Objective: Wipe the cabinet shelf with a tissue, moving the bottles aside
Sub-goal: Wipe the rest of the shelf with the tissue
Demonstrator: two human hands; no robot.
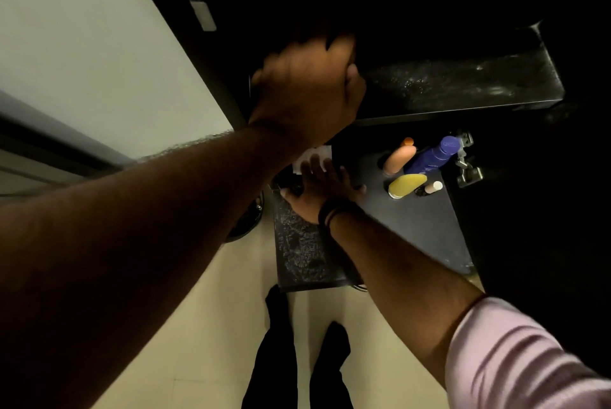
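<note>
You are reaching up with your left hand (307, 84), its fingers curling over the front edge of the dusty upper shelf (463, 84); whether it is gripping the edge or only bracing there, you cannot tell. Below, your right hand (322, 190) is lying flat, fingers straight, pressing a white tissue (314, 155) onto the lower shelf (420, 220), the tissue showing just past the fingertips. The bottles are standing grouped at the right of that shelf: a peach bottle (398, 159), a blue bottle (433, 154), a yellow bottle (406, 185) and a small white-capped bottle (433, 187), near the hinge (466, 160). The risk lies in sweeping rightward: a flat hand carrying on toward the cluster is likely to be tipping the tall, close-set bottles into one another or off the front edge. The thin tissue may also be bunching or tearing on the gritty surface.
</note>
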